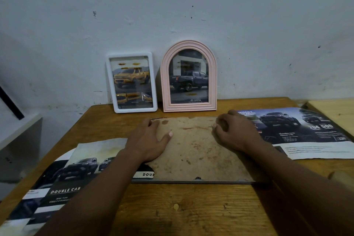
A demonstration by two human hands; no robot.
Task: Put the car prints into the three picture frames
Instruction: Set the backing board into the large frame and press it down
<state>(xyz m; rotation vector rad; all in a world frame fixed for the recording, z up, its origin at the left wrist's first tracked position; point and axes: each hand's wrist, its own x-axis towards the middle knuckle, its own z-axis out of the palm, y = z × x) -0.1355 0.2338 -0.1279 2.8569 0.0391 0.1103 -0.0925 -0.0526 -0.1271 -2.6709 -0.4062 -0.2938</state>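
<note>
A third picture frame lies face down in the middle of the table, its stained brown backing board (193, 149) facing up. My left hand (148, 140) rests flat on the board's left edge, fingers spread. My right hand (232, 130) is curled at the board's upper right edge, fingertips on it. A white frame (132, 82) holding a yellow truck print leans on the wall. Beside it a pink arched frame (189, 76) holds a dark truck print.
Car brochure pages (63, 178) lie on the wooden table (182, 209) at the left, partly under the face-down frame. Another brochure sheet (298, 132) lies at the right. A pale wooden surface (333, 109) sits at the far right, a white ledge (17, 130) at the left.
</note>
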